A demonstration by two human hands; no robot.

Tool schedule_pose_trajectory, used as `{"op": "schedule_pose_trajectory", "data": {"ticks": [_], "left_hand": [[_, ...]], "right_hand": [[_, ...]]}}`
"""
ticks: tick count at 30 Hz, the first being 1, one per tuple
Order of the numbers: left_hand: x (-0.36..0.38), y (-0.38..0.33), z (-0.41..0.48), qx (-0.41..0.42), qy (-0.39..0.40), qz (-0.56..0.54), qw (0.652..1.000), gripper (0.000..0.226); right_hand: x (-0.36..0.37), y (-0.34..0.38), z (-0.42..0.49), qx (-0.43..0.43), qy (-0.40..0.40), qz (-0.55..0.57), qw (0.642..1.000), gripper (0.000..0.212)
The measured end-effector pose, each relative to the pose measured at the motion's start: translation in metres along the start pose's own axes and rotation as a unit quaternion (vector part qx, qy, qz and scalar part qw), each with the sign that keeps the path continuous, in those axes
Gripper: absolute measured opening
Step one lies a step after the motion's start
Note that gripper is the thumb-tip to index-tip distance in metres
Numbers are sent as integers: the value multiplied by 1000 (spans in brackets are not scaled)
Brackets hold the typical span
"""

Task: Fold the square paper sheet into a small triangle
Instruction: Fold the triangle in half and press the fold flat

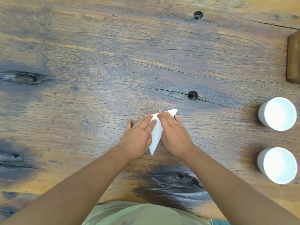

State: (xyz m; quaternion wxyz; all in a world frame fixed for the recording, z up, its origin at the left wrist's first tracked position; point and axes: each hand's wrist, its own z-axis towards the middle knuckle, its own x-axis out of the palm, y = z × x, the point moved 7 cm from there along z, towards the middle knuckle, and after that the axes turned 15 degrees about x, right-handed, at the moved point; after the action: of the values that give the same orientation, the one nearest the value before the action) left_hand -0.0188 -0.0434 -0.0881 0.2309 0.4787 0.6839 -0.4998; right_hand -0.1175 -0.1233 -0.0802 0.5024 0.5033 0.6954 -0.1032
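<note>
The weathered wooden table (81, 46) is filling the whole view, with a wooden block (294, 59) sitting at its far right edge and two white cups (277, 113) (277, 165) standing well apart from the work, off to the right.

Both arms are reaching in from below and meeting at the middle of the table. The left hand (138, 135) is lying flat with straight fingers, pressing on the left part of the folded paper (155, 135), its thumb splaying out onto bare wood. The right hand (173, 133) is lying flat too, gripping nothing, and is pressing on the right part.

The paper is already showing as a white triangle, lying directly beneath and between the two hands. Its long axis is running away from the person, leaning slightly right: one sharp tip is pointing back toward the body, and a far corner is poking out beyond the right fingertips. The far left corner is mostly hiding under the left fingers.

Neither hand is noticeably nearer; the fold line is likely running up the strip between them, so the next fold probably turns on that axis.
</note>
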Motion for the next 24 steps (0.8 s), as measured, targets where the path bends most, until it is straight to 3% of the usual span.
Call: {"op": "schedule_pose_trajectory", "data": {"ticks": [12, 17, 24], "left_hand": [[0, 0, -1, -2, -4, -11, 1000, 57], [-2, -1, 1, -3, -10, -11, 1000, 56], [-6, -4, 1, -7, -38, -31, 999, 61]], "right_hand": [[-21, -51, 2, 55, -13, -38, 998, 64], [-23, -24, 4, 54, -27, -5, 998, 62], [-2, 22, -4, -14, 9, 26, 1000, 61]]}}
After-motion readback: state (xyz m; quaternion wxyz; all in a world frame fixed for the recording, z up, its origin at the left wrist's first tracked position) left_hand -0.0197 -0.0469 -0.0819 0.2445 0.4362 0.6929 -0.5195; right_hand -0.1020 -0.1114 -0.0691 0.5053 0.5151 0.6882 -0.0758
